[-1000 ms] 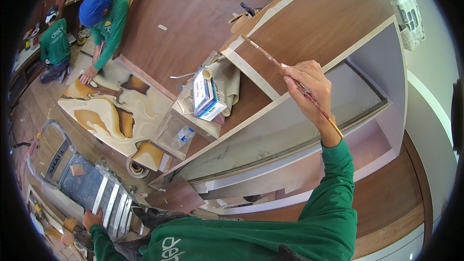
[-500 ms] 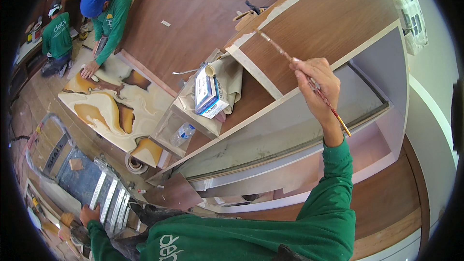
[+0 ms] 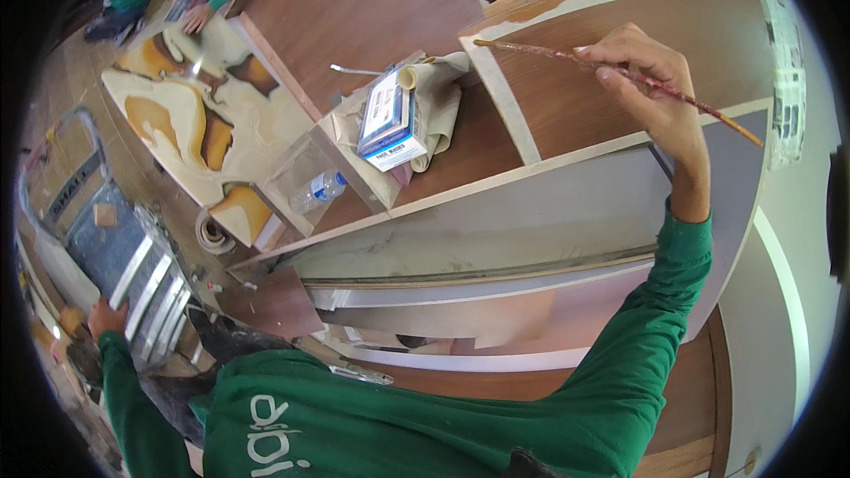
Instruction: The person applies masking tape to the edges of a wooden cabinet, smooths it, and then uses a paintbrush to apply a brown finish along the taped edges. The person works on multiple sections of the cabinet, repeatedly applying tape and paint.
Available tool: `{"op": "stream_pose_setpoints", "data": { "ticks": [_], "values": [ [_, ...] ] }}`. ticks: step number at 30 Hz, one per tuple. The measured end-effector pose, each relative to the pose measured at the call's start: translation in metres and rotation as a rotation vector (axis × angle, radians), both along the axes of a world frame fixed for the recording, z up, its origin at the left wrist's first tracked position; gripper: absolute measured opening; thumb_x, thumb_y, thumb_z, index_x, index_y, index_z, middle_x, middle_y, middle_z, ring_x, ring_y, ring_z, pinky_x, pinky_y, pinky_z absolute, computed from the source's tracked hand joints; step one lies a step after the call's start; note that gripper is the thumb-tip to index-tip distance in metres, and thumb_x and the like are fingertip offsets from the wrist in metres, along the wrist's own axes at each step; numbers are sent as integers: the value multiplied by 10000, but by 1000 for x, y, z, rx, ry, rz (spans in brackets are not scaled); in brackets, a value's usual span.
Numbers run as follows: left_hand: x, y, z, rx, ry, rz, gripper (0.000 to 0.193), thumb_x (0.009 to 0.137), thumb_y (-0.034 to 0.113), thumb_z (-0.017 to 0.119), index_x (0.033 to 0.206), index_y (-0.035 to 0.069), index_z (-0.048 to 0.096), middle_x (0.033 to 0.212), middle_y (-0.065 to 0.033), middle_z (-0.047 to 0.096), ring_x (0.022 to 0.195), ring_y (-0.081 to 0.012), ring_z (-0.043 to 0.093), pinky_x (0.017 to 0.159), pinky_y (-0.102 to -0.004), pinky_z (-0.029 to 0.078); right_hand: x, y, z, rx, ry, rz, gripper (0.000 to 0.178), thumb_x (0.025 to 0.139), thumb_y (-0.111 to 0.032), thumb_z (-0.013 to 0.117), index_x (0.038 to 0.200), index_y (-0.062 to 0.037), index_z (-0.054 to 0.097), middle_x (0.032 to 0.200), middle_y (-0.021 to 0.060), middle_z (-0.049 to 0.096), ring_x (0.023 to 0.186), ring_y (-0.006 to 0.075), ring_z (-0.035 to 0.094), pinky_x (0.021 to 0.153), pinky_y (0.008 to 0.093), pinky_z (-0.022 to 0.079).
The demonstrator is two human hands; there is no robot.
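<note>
My right hand (image 3: 651, 88) pinches a thin, paint-stained artist's brush (image 3: 536, 51) between thumb and fingers. Its bristle tip lies over the pale corner strip of a brown wooden cabinet (image 3: 620, 44); whether it touches cannot be told. Down on the left, my left hand (image 3: 108, 319) grips the edge of a stepladder (image 3: 97, 230) with a blue top and silver-edged steps. A blue-and-white cardboard box (image 3: 390, 128) rests on the cabinet by a rolled beige sheet (image 3: 443, 106). Beside them, a clear plastic bottle (image 3: 319, 190) lies in a small open compartment.
Two co-workers in green shirts are at the upper left; one co-worker's hand (image 3: 198, 18) rests on a glossy cream-and-amber marbled panel (image 3: 186, 115). A small roll (image 3: 212, 235) lies on the floor below it. Plastic-wrapped material (image 3: 788, 80) hangs along the right wall.
My view has shifted. My right hand has turned the brush flatter, and its tip now reaches the cabinet's corner strip. My left hand stays at the stepladder.
</note>
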State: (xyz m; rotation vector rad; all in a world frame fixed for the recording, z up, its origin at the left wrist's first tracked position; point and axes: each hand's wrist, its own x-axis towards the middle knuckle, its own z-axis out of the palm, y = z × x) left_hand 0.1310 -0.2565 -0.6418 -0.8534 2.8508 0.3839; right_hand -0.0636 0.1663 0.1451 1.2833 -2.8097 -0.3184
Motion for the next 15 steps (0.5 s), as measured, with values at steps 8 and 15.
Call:
{"op": "stream_pose_setpoints", "data": {
  "ticks": [8, 15],
  "values": [
    [0, -3, -6, 26, -48, 4, 621, 831, 586, 744, 1078, 17, 721, 1011, -234, 737, 952, -428, 709, 858, -515, 562, -26, -16, 8, 112, -40, -35, 216, 915, -37, 693, 1116, -17, 770, 998, 62, 732, 890, 127, 634, 781, 277, 499],
    [-3, -2, -2, 78, -55, -6, 612, 841, 564, 738, 1096, 8, 716, 1018, -239, 734, 986, -434, 699, 883, -510, 553, -33, -24, 5, 192, -42, -64, 210, 931, -56, 681, 1117, -18, 771, 1006, 60, 738, 912, 127, 656, 805, 269, 521]
  ]
}}
